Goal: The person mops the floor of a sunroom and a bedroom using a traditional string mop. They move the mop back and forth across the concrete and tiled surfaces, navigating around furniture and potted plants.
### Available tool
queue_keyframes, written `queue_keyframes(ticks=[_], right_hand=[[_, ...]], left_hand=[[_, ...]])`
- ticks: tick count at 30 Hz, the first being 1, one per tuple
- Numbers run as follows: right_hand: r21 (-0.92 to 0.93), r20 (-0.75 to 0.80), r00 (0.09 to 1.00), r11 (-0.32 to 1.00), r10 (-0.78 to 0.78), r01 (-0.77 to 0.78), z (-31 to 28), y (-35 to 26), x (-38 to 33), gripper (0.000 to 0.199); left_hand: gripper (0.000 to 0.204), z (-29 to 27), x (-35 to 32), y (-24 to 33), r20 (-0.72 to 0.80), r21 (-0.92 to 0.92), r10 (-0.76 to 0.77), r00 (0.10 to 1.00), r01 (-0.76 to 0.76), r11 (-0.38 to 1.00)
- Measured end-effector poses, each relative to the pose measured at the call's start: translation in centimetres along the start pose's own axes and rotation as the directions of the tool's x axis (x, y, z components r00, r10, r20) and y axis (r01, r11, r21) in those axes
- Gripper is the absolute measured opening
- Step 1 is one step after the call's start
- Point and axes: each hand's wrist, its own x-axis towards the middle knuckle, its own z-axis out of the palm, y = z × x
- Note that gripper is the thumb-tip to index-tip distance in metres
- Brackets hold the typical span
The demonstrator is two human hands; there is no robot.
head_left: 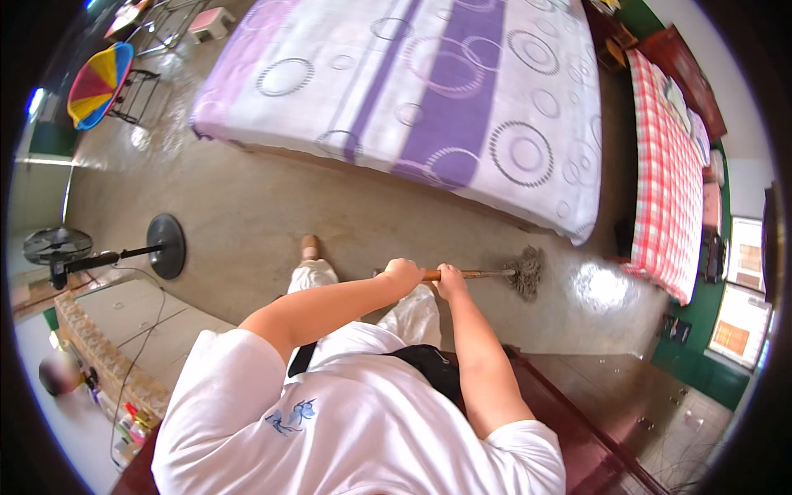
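Note:
Both my hands are wrapped round the wooden handle of a mop (525,274). My left hand (402,277) grips near the handle's end, and my right hand (450,281) holds it a little farther along. The handle stretches to the right, and the grey string head rests on the shiny grey floor (396,223). Just beyond the mop is the near edge of a bed with a white and purple sheet (363,107).
A black standing fan (168,246) is at the left, its cord trailing by a pale cabinet (124,313). A colourful round chair (101,86) stands far left. At the right is a bed with a red checked cover (664,181). Dark red furniture (577,412) lies behind me.

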Motion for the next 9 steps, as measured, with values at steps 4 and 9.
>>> queue_keyframes(ticks=[4, 9], right_hand=[[-0.028, 0.189, 0.954, 0.969, -0.234, 0.244, 1.6, -16.2, 4.5, 0.034], [0.098, 0.261, 0.84, 0.878, -0.477, 0.468, 3.2, -38.5, 5.6, 0.031]], left_hand=[[0.048, 1.5, -11.7, -12.4, -0.023, 0.079, -0.088, 0.996, 0.09, 0.993], [0.055, -0.7, -27.8, -24.6, 0.121, 0.127, -0.309, 0.943, 0.294, 0.947]])
